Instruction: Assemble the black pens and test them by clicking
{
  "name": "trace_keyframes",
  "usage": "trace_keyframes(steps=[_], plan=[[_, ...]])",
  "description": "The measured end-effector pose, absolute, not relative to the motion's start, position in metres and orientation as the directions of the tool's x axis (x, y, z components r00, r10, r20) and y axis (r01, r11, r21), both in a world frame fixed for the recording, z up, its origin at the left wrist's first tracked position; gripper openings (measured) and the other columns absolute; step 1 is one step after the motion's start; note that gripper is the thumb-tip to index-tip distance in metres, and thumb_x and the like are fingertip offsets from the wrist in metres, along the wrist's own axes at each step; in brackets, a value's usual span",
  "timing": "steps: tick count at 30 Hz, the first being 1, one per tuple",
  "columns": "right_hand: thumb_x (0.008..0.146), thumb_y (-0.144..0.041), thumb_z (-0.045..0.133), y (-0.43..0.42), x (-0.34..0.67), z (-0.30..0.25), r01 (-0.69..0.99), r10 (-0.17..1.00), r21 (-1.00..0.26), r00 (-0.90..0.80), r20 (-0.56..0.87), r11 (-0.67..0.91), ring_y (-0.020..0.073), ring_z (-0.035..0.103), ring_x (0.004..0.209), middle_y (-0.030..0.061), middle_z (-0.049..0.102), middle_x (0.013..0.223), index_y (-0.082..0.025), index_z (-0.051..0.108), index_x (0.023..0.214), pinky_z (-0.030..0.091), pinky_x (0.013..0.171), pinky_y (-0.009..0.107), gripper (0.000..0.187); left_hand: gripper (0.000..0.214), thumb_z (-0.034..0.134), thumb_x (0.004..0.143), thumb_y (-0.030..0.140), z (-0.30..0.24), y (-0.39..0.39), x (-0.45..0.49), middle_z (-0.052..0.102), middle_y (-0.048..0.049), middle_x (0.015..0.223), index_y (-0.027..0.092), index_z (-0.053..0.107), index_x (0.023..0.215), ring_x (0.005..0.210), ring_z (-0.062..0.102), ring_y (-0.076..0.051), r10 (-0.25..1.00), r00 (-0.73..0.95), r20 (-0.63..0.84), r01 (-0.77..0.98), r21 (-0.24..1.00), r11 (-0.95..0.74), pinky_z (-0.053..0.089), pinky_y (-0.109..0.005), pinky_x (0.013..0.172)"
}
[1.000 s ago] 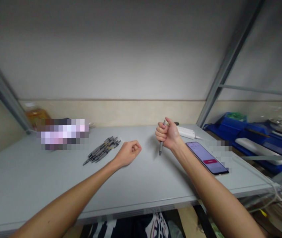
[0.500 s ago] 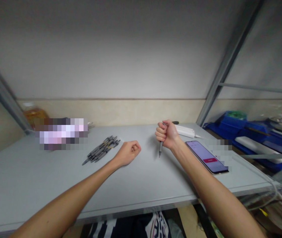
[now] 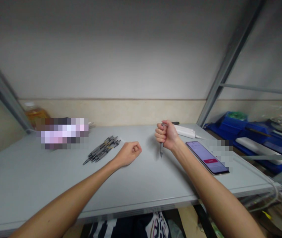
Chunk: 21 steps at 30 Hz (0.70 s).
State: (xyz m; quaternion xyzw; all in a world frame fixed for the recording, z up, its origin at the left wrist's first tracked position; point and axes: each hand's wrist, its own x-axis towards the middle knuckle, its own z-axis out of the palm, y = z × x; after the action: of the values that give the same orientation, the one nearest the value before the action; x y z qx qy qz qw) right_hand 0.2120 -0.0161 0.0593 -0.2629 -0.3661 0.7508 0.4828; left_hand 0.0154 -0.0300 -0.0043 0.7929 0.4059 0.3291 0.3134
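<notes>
- A lit phone [image 3: 207, 157] lies screen-up near the right edge of the bench [image 3: 56, 175].
- A white tool [image 3: 186, 132] lies just behind the phone.
- A pile of dark pens [image 3: 102, 149] lies left of centre.
- Blue bins [image 3: 232, 125] stand off right.

I think this is a workshop or storeroom. My grey worktop [image 3: 56, 185] sits inside a metal rack [image 3: 226, 62], blue bins [image 3: 230, 127] stand beside it, and a pile of pens [image 3: 102, 149] lies here.
</notes>
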Motion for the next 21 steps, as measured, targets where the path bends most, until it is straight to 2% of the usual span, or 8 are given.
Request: trace_keyframes(steps=[9, 12, 14, 18, 21], plan=[[0.080, -0.039, 0.035, -0.014, 0.211, 0.056, -0.505, 0.919, -0.821, -0.391, -0.057, -0.266, 0.0061, 0.006, 0.036, -0.0090, 0.014, 0.041, -0.020, 0.031, 0.053, 0.009, 0.031, 0.016, 0.033, 0.012, 0.050, 0.073, 0.021, -0.007, -0.028, 0.015, 0.051, 0.0031, 0.053, 0.015, 0.057, 0.067, 0.049, 0.044, -0.008, 0.840, 0.470, 0.273, 0.434, 0.757, -0.489, 0.032, -0.020, 0.049], [0.081, -0.045, 0.036, -0.014, 0.210, 0.055, -0.443, 0.913, -0.853, -0.397, -0.091, -0.277, 0.0061, 0.015, 0.035, -0.0087, 0.022, 0.043, -0.020, 0.042, 0.064, 0.013, 0.032, 0.016, 0.030, 0.011, 0.050, 0.072, 0.021, -0.007, -0.028, 0.014, 0.052, 0.0030, 0.053, 0.015, 0.058, 0.067, 0.049, 0.044, -0.008, 0.837, 0.475, 0.271, 0.431, 0.758, -0.490, 0.032, -0.020, 0.049], [0.080, -0.041, 0.039, -0.016, 0.210, 0.052, -0.389, 0.928, -0.883, -0.352, -0.121, -0.263, 0.0067, 0.023, 0.035, -0.0078, 0.031, 0.046, -0.020, 0.048, 0.076, 0.019, 0.033, 0.016, 0.023, 0.011, 0.050, 0.072, 0.021, -0.006, -0.029, 0.015, 0.052, 0.0030, 0.053, 0.015, 0.058, 0.067, 0.049, 0.045, -0.008, 0.837, 0.479, 0.266, 0.431, 0.759, -0.488, 0.032, -0.020, 0.049], [0.073, -0.029, 0.051, -0.019, 0.209, 0.039, -0.120, 0.975, -0.984, -0.197, -0.106, -0.131, 0.0085, 0.037, 0.040, -0.0051, 0.044, 0.051, -0.020, 0.054, 0.087, 0.030, 0.036, 0.019, 0.016, 0.011, 0.050, 0.073, 0.021, -0.003, -0.031, 0.015, 0.051, 0.0032, 0.053, 0.016, 0.057, 0.066, 0.050, 0.045, -0.009, 0.839, 0.484, 0.250, 0.441, 0.758, -0.481, 0.032, -0.020, 0.049], [0.073, -0.026, 0.055, -0.023, 0.213, 0.027, 0.260, 0.988, -0.965, -0.151, -0.016, 0.024, 0.0103, 0.043, 0.043, -0.0031, 0.046, 0.049, -0.018, 0.057, 0.074, 0.035, 0.043, 0.021, 0.009, 0.012, 0.049, 0.073, 0.021, -0.001, -0.032, 0.015, 0.050, 0.0033, 0.054, 0.016, 0.056, 0.066, 0.050, 0.045, -0.009, 0.840, 0.489, 0.235, 0.451, 0.756, -0.474, 0.032, -0.020, 0.049]])
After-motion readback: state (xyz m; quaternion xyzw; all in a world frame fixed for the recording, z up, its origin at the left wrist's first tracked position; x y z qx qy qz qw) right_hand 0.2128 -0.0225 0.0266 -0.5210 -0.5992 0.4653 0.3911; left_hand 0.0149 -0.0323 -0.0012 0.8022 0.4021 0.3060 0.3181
